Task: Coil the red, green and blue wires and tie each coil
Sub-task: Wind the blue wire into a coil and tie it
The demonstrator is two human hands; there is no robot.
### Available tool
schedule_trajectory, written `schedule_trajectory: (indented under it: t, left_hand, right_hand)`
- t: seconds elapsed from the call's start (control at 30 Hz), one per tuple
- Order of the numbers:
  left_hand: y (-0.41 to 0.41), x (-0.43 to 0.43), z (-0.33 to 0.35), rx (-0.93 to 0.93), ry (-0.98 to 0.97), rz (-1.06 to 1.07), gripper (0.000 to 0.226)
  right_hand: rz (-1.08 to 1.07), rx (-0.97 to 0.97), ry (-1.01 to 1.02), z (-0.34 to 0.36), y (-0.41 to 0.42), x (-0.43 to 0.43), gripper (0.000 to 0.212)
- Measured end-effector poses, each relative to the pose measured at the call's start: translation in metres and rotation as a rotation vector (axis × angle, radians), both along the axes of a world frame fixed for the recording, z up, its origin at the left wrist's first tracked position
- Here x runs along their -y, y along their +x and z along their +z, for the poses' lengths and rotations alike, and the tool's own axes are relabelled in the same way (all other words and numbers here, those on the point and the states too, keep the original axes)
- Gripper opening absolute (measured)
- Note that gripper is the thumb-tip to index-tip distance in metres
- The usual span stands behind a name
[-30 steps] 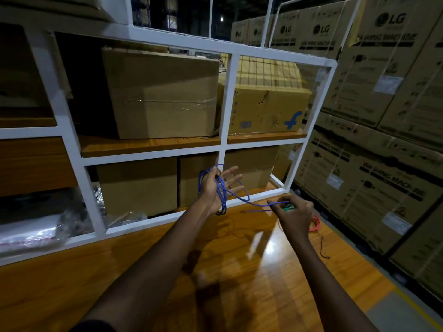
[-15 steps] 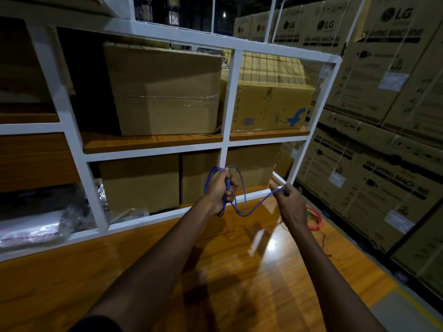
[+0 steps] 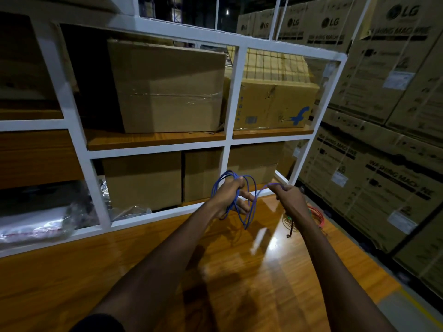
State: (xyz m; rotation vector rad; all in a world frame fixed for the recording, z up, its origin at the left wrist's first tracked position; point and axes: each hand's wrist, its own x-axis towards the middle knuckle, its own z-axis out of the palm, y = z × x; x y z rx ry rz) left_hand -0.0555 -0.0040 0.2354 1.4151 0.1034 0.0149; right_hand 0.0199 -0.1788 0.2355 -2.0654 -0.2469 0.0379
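Since half a second ago the left hand [image 3: 229,196] grips more blue wire [image 3: 247,212] loops, one hanging lower; the right hand [image 3: 286,196] pinches the strand closer in. Bare glossy wooden surface [image 3: 239,271] lies beneath; red wire [image 3: 320,215] and green wire [image 3: 289,218] lie by the right wrist. Beyond stand white shelving [image 3: 227,142] and cartons [image 3: 395,144].

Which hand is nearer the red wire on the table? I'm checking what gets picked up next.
Right. The right hand hovers just above the red wire; the left hand is farther left.
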Motion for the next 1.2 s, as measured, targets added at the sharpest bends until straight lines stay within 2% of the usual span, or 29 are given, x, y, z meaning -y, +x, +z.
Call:
schedule_trajectory:
  t: [0.07,0.13,0.17,0.23,0.3,0.37,0.43,0.5,0.6,0.7,0.83,0.93,1.07,1.2]
  left_hand:
    - [0.0,0.0,-0.001,0.0,-0.01,-0.006,0.029]
    - [0.0,-0.001,-0.002,-0.002,-0.03,-0.004,0.028]
    - [0.0,-0.001,-0.002,-0.001,-0.038,-0.001,0.028]
    - [0.0,-0.001,-0.002,0.004,-0.038,0.005,0.026]
    - [-0.002,-0.002,-0.002,0.004,-0.024,-0.003,0.026]
    - [-0.002,-0.001,-0.004,-0.002,-0.006,-0.024,0.028]
    - [-0.003,0.001,-0.005,-0.006,-0.01,-0.049,0.032]
    - [-0.001,0.002,-0.007,-0.019,-0.046,-0.075,0.03]
    - [-0.001,-0.001,-0.008,-0.072,-0.127,-0.172,0.034]
    - [-0.003,-0.007,-0.011,-0.125,-0.281,-0.358,0.044]
    - [-0.005,-0.015,-0.013,-0.13,-0.174,-0.48,0.04]
    - [-0.004,-0.016,-0.017,-0.148,-0.19,-0.538,0.037]
    - [0.002,-0.013,-0.022,-0.187,-0.323,-0.563,0.041]
    - [0.008,-0.002,-0.028,-0.249,-0.313,-0.538,0.047]
  right_hand:
    - [0.112,-0.055,0.113,-0.004,0.002,0.0,0.016]
    - [0.194,-0.183,0.379,-0.006,0.004,0.0,0.008]
    - [0.211,-0.238,0.491,-0.007,0.004,0.0,0.01]
    - [0.211,-0.275,0.576,-0.008,0.005,0.002,0.024]
    - [0.198,-0.191,0.539,-0.008,0.004,0.004,0.033]
    - [0.159,-0.032,0.413,-0.008,0.003,0.004,0.031]
    - [0.06,0.125,0.273,-0.01,0.007,0.002,0.039]
    - [0.01,0.203,0.183,-0.012,0.01,-0.001,0.042]
    - [0.009,0.116,0.192,-0.011,0.01,-0.005,0.03]
    - [0.031,-0.071,0.382,-0.009,0.014,0.003,0.016]
    - [0.103,-0.195,0.581,-0.014,0.02,0.024,0.026]
    - [0.151,-0.157,0.49,-0.022,0.017,0.035,0.03]
    - [0.184,-0.136,0.351,-0.03,0.007,0.04,0.015]
    - [0.228,-0.123,0.29,-0.034,0.0,0.043,0.013]
